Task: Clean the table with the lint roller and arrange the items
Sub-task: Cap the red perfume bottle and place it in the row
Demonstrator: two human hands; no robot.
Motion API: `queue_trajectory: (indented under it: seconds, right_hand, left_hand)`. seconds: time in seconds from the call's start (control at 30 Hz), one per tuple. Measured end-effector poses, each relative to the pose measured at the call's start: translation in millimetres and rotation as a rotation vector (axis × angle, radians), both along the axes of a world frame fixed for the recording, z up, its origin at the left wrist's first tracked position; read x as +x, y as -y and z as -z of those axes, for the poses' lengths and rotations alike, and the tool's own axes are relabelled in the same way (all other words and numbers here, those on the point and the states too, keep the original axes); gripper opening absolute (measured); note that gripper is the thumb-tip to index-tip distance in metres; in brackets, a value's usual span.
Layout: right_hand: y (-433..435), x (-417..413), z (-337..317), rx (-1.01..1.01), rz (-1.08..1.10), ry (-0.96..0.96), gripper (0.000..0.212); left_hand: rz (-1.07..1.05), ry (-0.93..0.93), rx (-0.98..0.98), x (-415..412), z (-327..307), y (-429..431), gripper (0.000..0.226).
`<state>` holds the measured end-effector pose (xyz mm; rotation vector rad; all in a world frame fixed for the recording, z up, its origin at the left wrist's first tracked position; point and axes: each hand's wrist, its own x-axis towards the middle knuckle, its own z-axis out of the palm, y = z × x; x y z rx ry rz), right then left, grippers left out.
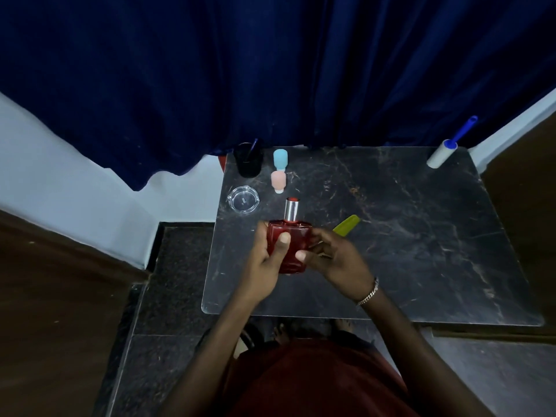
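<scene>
A red perfume bottle (291,236) with a silver cap is held above the left part of the dark marble table (406,236). My left hand (267,263) grips its left side, thumb on the front. My right hand (334,260) holds its right side. A yellow-green comb (346,225) lies just right of the hands. The lint roller (442,153), white with a blue handle, rests at the far right corner of the table.
Along the table's left side stand a black pen cup (248,161), a blue bottle (280,159), a pink bottle (278,181) and a clear glass ashtray (242,200). A dark blue curtain (270,70) hangs behind the table. Brown furniture flanks both sides.
</scene>
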<state>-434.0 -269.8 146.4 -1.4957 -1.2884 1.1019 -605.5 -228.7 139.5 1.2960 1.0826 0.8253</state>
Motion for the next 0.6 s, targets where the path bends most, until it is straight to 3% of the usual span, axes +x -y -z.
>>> queue_trajectory:
  seconds: [0.23, 0.43, 0.6]
  right_hand:
    - [-15.1, 6.5, 31.4, -0.083, 0.046, 0.096, 0.05]
    - [-42.0, 13.3, 49.4, -0.158, 0.085, 0.229, 0.041]
    - [-78.4, 22.0, 62.2, -0.168, 0.082, 0.336, 0.04]
  left_hand:
    - [0.06, -0.065, -0.02, 5.8, 30.5, -16.6, 0.04]
    - [0.026, -0.089, -0.047, 11.9, 47.4, -37.9, 0.027]
    - [0.046, -0.228, -0.049, 14.6, 79.3, -71.5, 0.035]
